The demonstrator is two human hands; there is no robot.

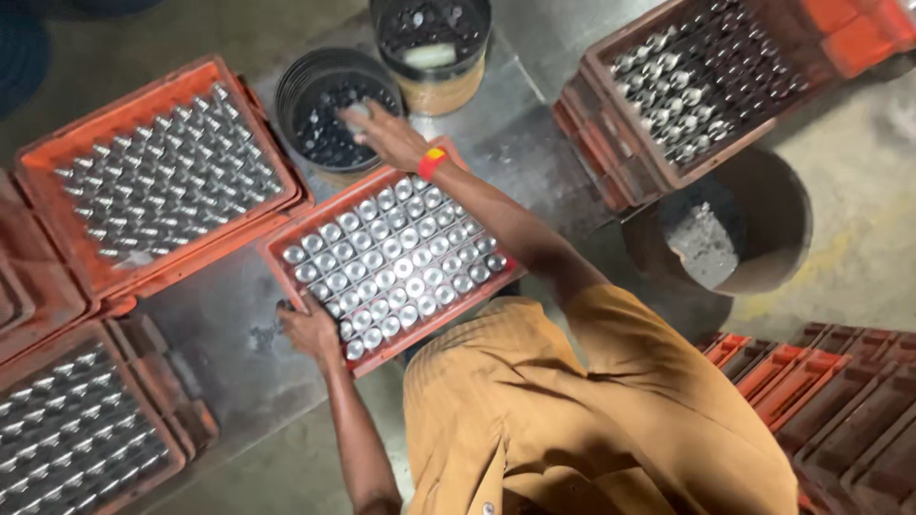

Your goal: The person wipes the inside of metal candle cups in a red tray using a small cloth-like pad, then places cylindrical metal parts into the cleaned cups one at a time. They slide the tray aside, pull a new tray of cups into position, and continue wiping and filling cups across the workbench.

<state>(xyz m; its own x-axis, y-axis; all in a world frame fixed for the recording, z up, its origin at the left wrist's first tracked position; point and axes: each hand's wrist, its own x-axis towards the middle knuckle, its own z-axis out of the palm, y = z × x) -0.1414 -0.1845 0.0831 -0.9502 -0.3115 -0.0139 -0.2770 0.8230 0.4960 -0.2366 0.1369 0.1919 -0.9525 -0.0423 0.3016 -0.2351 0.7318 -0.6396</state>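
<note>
Left hand [310,329] on orange tray [277,250], right hand [386,133] over black tub [301,81]

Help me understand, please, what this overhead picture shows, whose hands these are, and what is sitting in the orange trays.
This is one view from above, looking down on a person in a tan shirt. Their left hand rests on the near corner of the middle orange tray, which is packed with upright shiny metal cylinders. Their right hand, with a red wristband, reaches over a black bucket of dark small parts; whether it holds one is unclear. More filled orange crates sit around on the metal surface.
</note>
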